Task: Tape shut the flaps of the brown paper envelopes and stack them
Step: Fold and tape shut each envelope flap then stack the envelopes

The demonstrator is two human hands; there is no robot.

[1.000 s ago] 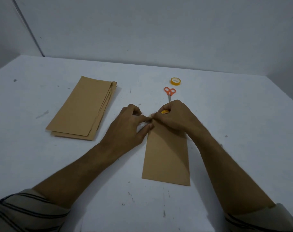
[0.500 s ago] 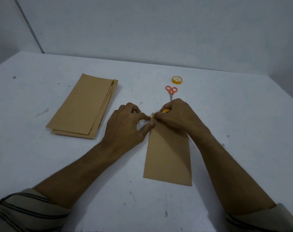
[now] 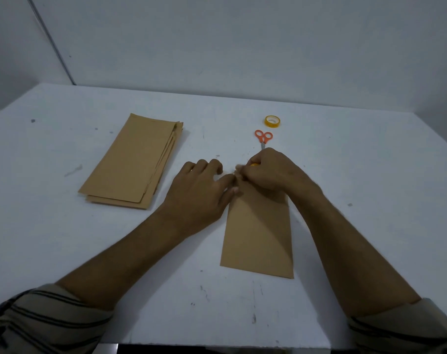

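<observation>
A brown envelope (image 3: 258, 233) lies lengthwise on the white table (image 3: 357, 175) in front of me. My right hand (image 3: 271, 172) is curled over its far end, gripping a yellow tape roll (image 3: 254, 164) that barely shows under the fingers. My left hand (image 3: 202, 185) is at the envelope's far left corner. Its thumb and forefinger come together just beside my right fingertips and seem to pinch the tape's loose end, which is too clear to make out. The flap is hidden under my hands. A stack of brown envelopes (image 3: 135, 162) lies to the left.
Orange-handled scissors (image 3: 263, 137) lie just beyond my right hand, and a second yellow tape roll (image 3: 272, 121) sits behind them. A grey wall runs along the table's far edge. The near table edge is close to my sleeves.
My hands have drawn slightly apart at the envelope's far end, the left shifting a little left. The envelope and the stack have not moved.
</observation>
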